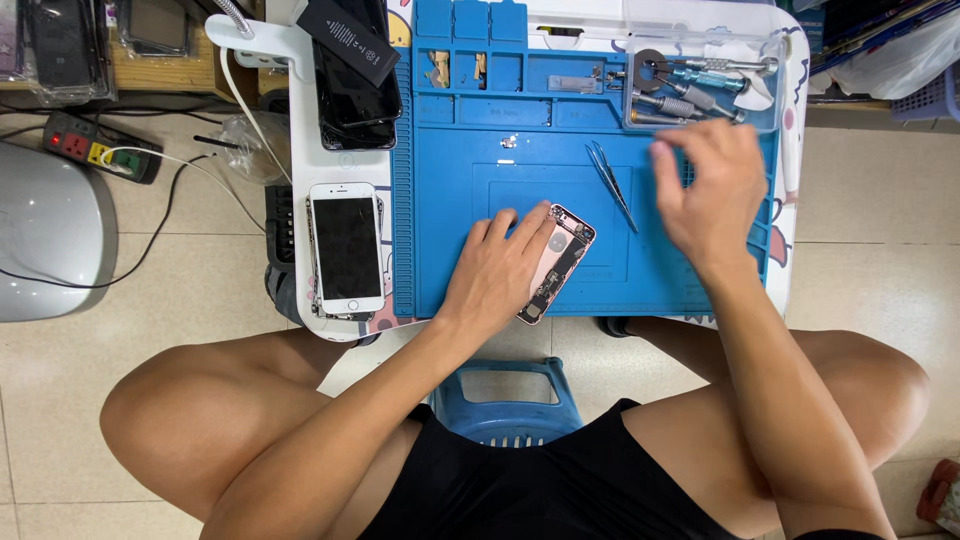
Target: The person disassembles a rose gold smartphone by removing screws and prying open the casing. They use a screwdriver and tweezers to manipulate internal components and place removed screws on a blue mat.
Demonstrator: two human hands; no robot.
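The left hand (497, 268) lies flat and spread over the near left side of the opened pink phone shell with its bare metal and circuit insides showing (556, 262), fingers pressing it down on the blue silicone work mat (520, 140) rather than closing round it; the shell sits tilted, near the mat's middle. The right hand (707, 190) hovers, blurred, above the mat's far right, fingers loosely curled, and I cannot tell whether it has anything in them; it is just near of the clear plastic tray of small screwdrivers (700, 85). Between the hands lie slim steel tweezers (611, 182), apart from both. I judge the shell light, stiff and thin, with delicate exposed parts, so it is best held by its outer edges. Left of the mat, on the white table (300, 120), rests a white phone screen panel (346, 248), and far left of it a stack of dark phones (355, 75).
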